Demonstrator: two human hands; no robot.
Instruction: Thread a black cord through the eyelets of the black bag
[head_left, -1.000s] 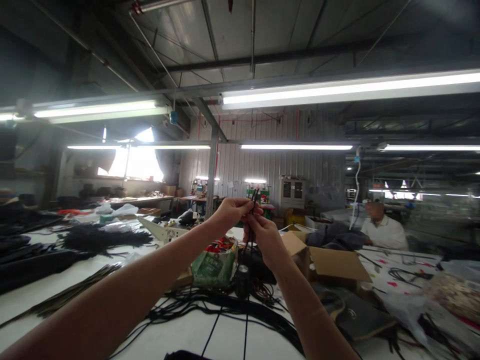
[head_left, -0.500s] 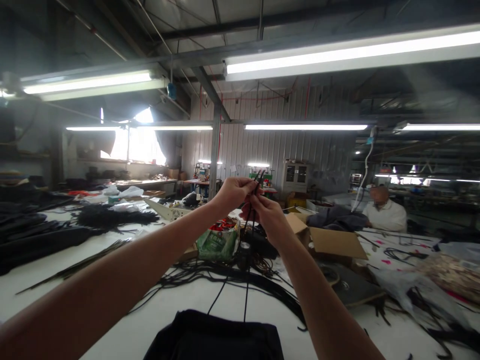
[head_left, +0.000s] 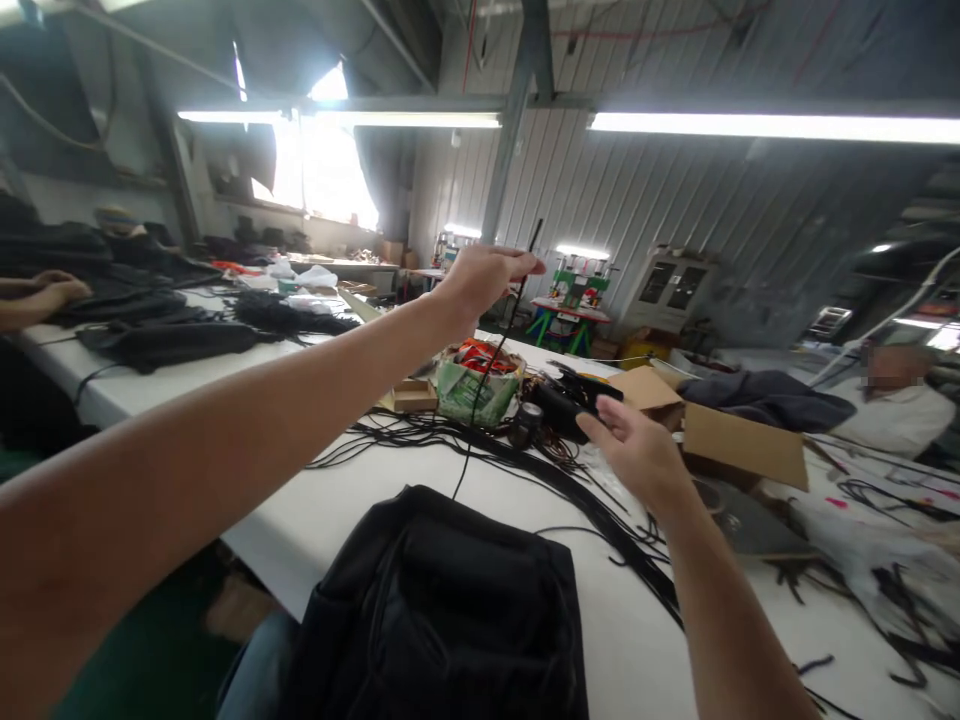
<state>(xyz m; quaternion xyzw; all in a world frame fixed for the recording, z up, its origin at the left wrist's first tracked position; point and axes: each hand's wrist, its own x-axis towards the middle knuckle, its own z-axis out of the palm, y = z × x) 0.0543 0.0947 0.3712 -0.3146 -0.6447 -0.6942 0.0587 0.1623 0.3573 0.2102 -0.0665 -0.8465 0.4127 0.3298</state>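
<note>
My left hand [head_left: 491, 282], raised at the middle of the view, pinches a thin black cord [head_left: 486, 375] near its upper end. The cord runs down to the far edge of a black bag [head_left: 457, 600], which lies on the white table in front of me. To the right, my right hand [head_left: 637, 445] is held above the table with fingers apart and nothing in it. A second black cord [head_left: 566, 529] lies on the table beside the bag's right side.
A bundle of black cords [head_left: 585, 500] curves across the white table [head_left: 405, 465]. Beyond it stand a green bag [head_left: 476, 395] with red contents, a dark jar [head_left: 527, 425] and an open cardboard box [head_left: 742, 445]. At far left are another person's hands [head_left: 56, 290]; another person [head_left: 892, 400] sits at right.
My hands, together on two cords earlier, are now apart. The left keeps one cord; the right has let go and moved right and down. My view has turned downward, showing more of the bag.
</note>
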